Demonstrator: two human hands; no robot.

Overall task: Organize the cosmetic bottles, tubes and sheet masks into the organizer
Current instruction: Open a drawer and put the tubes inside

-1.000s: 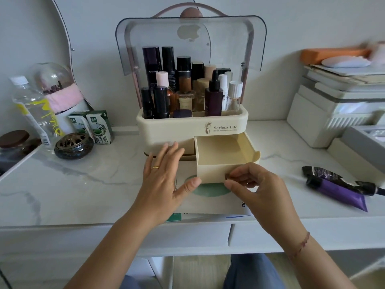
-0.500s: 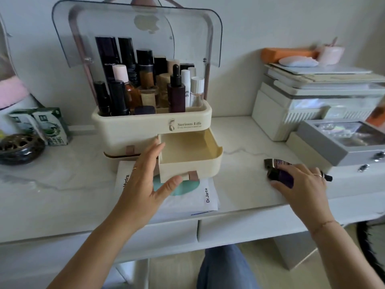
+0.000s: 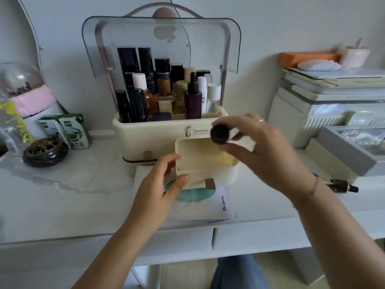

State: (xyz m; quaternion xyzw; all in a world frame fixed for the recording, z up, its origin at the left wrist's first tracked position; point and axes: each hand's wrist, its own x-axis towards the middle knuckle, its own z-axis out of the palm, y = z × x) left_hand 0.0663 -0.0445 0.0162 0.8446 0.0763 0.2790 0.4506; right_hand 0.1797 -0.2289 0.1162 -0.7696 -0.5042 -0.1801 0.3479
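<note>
The cream organizer (image 3: 158, 130) stands at the back of the white table with its clear lid up and several bottles (image 3: 164, 90) in the top tray. Its right drawer (image 3: 198, 157) is pulled out and looks empty. My right hand (image 3: 268, 155) grips a tube with a round black cap (image 3: 219, 133) and holds it just above the drawer's back right corner. My left hand (image 3: 156, 190) rests with straight fingers against the drawer's left front corner. A Dr.Jart+ sheet mask (image 3: 220, 205) lies flat under the drawer. A dark tube (image 3: 341, 185) lies on the table to the right.
Left of the organizer are a dark round burner (image 3: 44, 152), two green cartons (image 3: 70, 132) and a water bottle (image 3: 10, 126). At the right stand stacked white boxes (image 3: 325, 97) and a grey case (image 3: 350, 153). The table's front edge runs under my forearms.
My right hand has lifted one tube from the right side of the table and carried it left over the open drawer. My left hand has stayed at the drawer.
</note>
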